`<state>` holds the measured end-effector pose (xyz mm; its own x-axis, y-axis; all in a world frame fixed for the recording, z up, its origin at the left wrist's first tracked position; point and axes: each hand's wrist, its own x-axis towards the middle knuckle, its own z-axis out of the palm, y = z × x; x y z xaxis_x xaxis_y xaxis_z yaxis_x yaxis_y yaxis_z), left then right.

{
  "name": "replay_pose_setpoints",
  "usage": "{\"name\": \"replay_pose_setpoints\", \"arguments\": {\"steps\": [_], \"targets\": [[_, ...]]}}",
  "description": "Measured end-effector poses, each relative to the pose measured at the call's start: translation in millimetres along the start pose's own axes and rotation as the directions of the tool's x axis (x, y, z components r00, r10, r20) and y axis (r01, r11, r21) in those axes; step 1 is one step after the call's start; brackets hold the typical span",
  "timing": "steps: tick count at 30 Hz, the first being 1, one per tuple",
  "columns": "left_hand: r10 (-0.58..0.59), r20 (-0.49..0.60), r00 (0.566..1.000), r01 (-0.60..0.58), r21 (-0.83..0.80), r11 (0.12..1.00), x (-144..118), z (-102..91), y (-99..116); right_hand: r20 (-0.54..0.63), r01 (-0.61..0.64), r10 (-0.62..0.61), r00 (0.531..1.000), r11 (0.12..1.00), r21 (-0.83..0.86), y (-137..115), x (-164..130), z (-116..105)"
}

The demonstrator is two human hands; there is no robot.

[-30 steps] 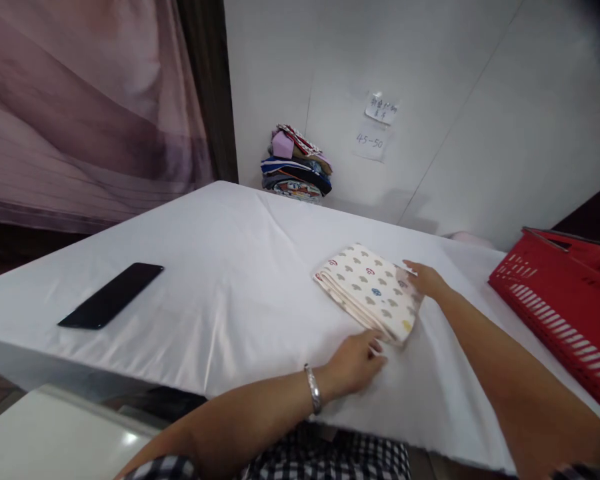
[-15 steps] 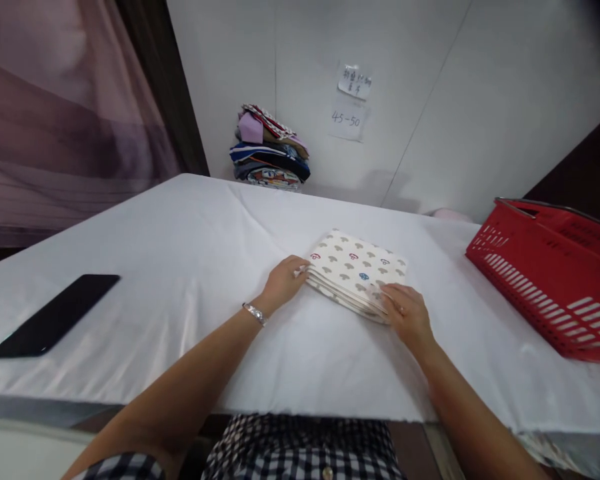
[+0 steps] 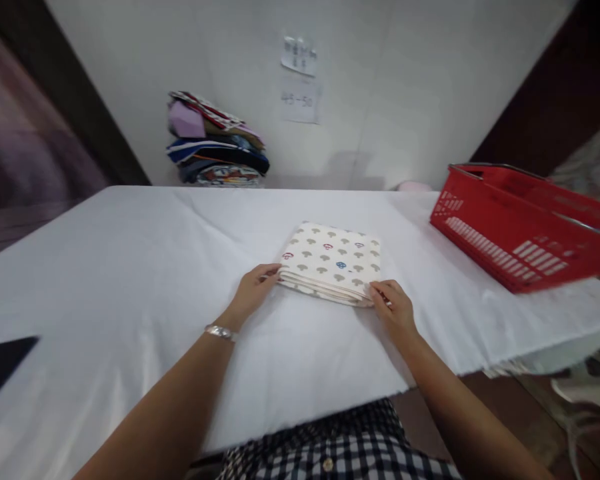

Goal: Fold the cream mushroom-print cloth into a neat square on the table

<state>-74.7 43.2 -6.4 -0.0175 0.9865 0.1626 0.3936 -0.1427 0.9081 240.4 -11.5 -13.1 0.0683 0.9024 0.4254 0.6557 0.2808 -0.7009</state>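
Observation:
A folded cream cloth [image 3: 334, 261] printed with small grey, red and blue shapes lies flat on the white-covered table [image 3: 130, 267]. My left hand [image 3: 253, 292], a silver bracelet on its wrist, touches the cloth's near left corner with its fingertips. My right hand [image 3: 393, 309] pinches the near right corner of the folded layers. Both forearms reach in from the bottom of the view.
A red plastic basket [image 3: 510, 227] stands at the table's right edge. A stack of folded clothes [image 3: 215, 143] sits against the white wall at the back, with paper notes [image 3: 300, 80] taped above. A black phone [image 3: 3, 363] lies at the far left.
The view swung right. My left hand went from the cloth's near edge to its left corner. My right hand came from the far right side to the near right corner.

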Motion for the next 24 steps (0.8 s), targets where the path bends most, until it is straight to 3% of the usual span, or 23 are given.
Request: {"name": "replay_pose_setpoints", "arguments": {"steps": [4, 9, 13, 18, 24], "targets": [[-0.006, -0.026, 1.0, 0.006, -0.003, 1.0, 3, -1.2, -2, -0.04, -0.033, 0.034, 0.999, 0.999, 0.026, 3, -5, 3], [0.024, -0.034, 0.999, -0.022, 0.067, 0.998, 10, 2.1, -10, -0.078, -0.042, 0.036, 0.996, 0.996, -0.085, 3, -14, 4], [0.157, -0.029, 0.987, -0.15, 0.161, 0.976, 12, 2.0, -12, -0.045, 0.005, -0.013, 0.999, 0.984, -0.178, 3, -16, 4], [0.301, 0.021, 0.953, -0.287, 0.374, 0.882, 9, 0.3, -6, -0.022, 0.028, -0.033, 0.999, 0.976, -0.214, 5, -12, 6], [0.364, 0.158, 0.918, -0.38, 0.615, 0.691, 10, 1.5, 0, -0.02, 0.008, -0.015, 1.0, 0.941, -0.339, -2, -8, 9]]}}
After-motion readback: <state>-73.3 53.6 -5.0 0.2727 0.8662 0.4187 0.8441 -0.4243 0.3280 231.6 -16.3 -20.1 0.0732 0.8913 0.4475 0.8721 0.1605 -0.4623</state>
